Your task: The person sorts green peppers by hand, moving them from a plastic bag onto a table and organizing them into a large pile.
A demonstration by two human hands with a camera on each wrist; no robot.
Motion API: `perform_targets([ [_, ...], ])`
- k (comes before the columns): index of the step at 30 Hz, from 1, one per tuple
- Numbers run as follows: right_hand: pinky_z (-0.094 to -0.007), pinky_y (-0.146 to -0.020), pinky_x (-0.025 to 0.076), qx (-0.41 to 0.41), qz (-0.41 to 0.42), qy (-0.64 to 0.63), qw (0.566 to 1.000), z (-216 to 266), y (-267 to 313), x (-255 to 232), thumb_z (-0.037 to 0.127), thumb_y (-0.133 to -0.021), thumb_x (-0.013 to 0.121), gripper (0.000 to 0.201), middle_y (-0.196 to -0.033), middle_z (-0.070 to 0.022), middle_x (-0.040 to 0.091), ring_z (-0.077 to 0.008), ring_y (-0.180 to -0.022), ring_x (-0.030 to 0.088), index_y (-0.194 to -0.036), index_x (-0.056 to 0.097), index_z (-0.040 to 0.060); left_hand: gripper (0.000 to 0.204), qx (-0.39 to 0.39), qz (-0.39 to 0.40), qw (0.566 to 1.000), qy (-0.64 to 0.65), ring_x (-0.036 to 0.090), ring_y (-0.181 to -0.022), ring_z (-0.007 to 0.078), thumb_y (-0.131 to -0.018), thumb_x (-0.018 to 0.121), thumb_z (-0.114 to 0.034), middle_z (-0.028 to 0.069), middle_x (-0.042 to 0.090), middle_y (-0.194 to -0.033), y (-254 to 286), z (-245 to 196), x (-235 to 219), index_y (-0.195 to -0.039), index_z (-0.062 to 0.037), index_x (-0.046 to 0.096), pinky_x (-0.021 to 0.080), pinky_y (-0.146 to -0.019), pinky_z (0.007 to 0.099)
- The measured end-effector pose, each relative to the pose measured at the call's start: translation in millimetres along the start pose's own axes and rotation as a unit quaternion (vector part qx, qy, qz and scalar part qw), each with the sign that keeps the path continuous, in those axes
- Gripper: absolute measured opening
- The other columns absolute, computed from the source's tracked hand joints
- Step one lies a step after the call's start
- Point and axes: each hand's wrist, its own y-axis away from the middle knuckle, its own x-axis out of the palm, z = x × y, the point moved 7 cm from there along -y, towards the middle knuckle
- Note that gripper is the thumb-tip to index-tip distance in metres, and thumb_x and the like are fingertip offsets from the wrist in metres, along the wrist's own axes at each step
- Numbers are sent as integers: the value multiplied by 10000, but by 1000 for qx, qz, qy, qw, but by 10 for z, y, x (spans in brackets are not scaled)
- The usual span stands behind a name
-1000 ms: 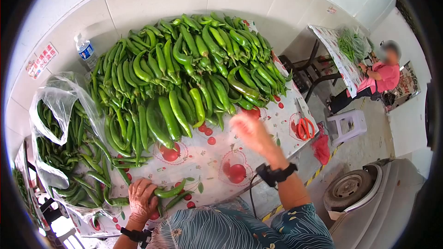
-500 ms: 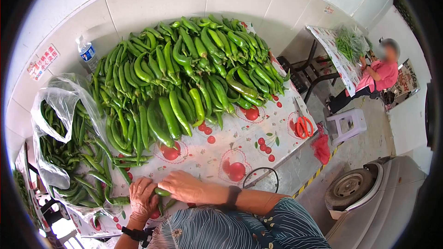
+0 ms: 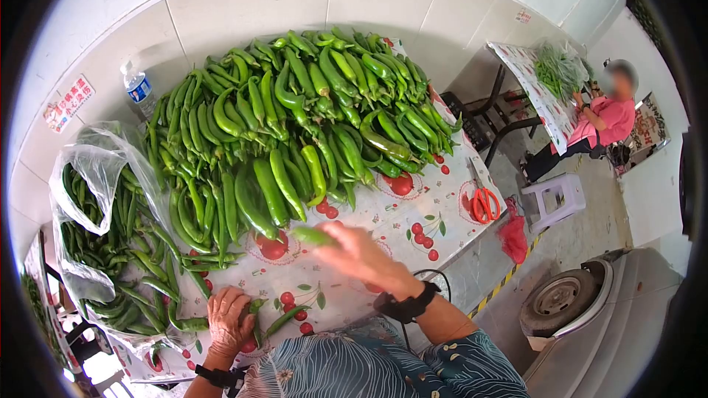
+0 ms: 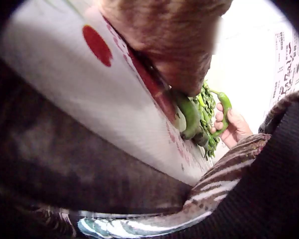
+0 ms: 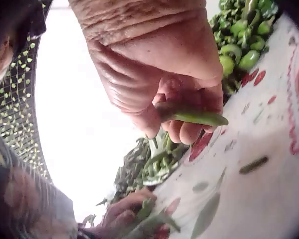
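Note:
My right hand [image 3: 361, 254] pinches a green chili pepper [image 3: 313, 236] above the table, between the big heap and my body. In the right wrist view, the thumb and curled fingers close round this pepper [image 5: 199, 117], and its tip sticks out. My left hand [image 3: 228, 317] rests on the table at the near edge, fingers fairly straight. Beside its thumb lies a green pepper [image 3: 257, 305], with another pepper [image 3: 283, 320] just to the right. Close under the left hand in the left wrist view shows a green pepper [image 4: 189, 115].
A large pepper heap [image 3: 295, 118] lies against the tiled wall. At the left, a clear plastic bag [image 3: 96, 199] holds more peppers, some spilling out. A water bottle [image 3: 138, 88] stands behind. Red-handled scissors [image 3: 485, 206] lie at the right edge. Another person [image 3: 612, 118] works at a second table.
My right hand came from near the heap to beside my left hand, took a pepper there, and now moves back toward the heap with it. The left hand stays put.

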Motion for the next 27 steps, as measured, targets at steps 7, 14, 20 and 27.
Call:
perform_targets([
  [7, -260, -714, 466, 30, -298, -64, 952, -349, 54, -1071, 192, -927, 575, 351, -933, -39, 641, -102, -803, 565, -1233, 567, 20, 379, -4, 4, 1000, -2, 509, -1116, 321, -664, 661, -186, 95, 566, -1126, 11, 19, 15, -1027, -88, 615, 361, -958, 478],
  [14, -368, -816, 508, -42, -380, 120, 916, -212, -30, -1611, 162, -888, 634, 333, -1078, -185, 655, -295, -963, 638, -1179, 595, 6, 387, -7, 2, 1000, 2, 507, -1119, 322, -662, 660, -177, 89, 567, -1132, 4, 14, 10, -1037, -97, 611, 356, -961, 480],
  [20, -424, -856, 468, -134, -418, 357, 824, -281, -475, -1958, 110, -798, 689, 270, -995, -156, 671, -339, -925, 607, -1057, 657, 40, 418, -2, -2, 1000, -6, 507, -1124, 316, -658, 661, -172, 86, 570, -1130, 28, 31, 28, -1065, -100, 602, 354, -964, 479],
  [27, -423, -823, 462, -130, -408, 386, 817, -356, -677, -2002, 59, -735, 712, 245, -879, -115, 654, -312, -892, 598, -975, 671, 78, 391, -3, 1, 1000, -4, 509, -1126, 310, -677, 653, -202, 84, 571, -1133, 31, 47, 32, -1051, -98, 610, 357, -964, 470],
])
